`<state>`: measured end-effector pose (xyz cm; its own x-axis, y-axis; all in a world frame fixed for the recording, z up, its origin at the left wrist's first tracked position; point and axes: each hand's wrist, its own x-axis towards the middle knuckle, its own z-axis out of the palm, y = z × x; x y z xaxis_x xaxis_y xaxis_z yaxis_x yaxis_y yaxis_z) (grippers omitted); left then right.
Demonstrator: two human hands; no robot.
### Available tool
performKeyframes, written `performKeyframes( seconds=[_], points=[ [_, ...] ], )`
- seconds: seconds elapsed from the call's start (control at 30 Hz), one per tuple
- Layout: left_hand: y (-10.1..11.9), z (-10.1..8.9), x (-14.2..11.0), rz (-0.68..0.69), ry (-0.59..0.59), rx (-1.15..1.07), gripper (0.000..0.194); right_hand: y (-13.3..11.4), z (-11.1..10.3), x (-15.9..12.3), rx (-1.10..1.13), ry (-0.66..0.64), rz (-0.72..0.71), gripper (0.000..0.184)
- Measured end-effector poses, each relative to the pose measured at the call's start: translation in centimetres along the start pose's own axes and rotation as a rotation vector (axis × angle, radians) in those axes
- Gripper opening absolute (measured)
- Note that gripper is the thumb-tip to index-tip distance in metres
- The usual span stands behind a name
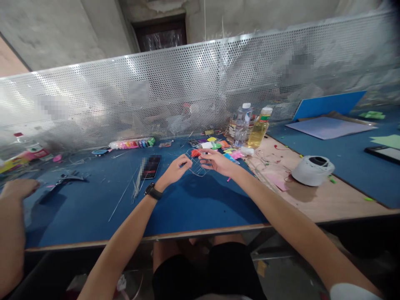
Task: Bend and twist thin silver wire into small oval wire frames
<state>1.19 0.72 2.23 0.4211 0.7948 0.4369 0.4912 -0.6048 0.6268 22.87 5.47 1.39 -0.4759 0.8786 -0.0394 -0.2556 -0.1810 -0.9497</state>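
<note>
Both my arms reach out over the blue mat (200, 204). My left hand (176, 166), a black watch on its wrist, is closed with fingers pinched on a thin wire frame (197, 170). My right hand (217, 161) pinches the same bent wire from the right side. The wire loops hang just above the mat between the two hands. Small coloured packets (218, 146) lie just beyond my hands.
A phone (150, 166) and loose straight wires (125, 191) lie left of my hands. Two bottles (251, 125), a white tape roll (312, 170) and blue boards (328, 106) are to the right. Another person's arm (12, 216) rests at far left. A perforated metal screen (187, 91) stands behind.
</note>
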Motion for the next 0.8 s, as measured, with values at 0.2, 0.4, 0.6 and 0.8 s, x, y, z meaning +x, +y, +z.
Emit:
performKeyframes(
  seconds=[0.2,0.4,0.6,0.8],
  points=[
    [-0.45,-0.28,-0.01,0.002,-0.005,-0.051,0.037,0.07,0.15,-0.14,0.053,-0.054,-0.037,0.036],
    [-0.01,-0.40,-0.07,-0.005,-0.002,-0.062,0.038,0.32,0.20,-0.23,0.037,-0.084,-0.058,0.034],
    [-0.10,-0.58,0.00,0.033,-0.014,-0.105,0.038,0.54,0.16,-0.49,0.085,-0.165,-0.073,0.032],
    [0.06,-0.48,0.06,0.055,-0.014,-0.154,0.037,0.94,0.41,-0.78,0.139,-0.246,-0.085,0.030]
  ],
)
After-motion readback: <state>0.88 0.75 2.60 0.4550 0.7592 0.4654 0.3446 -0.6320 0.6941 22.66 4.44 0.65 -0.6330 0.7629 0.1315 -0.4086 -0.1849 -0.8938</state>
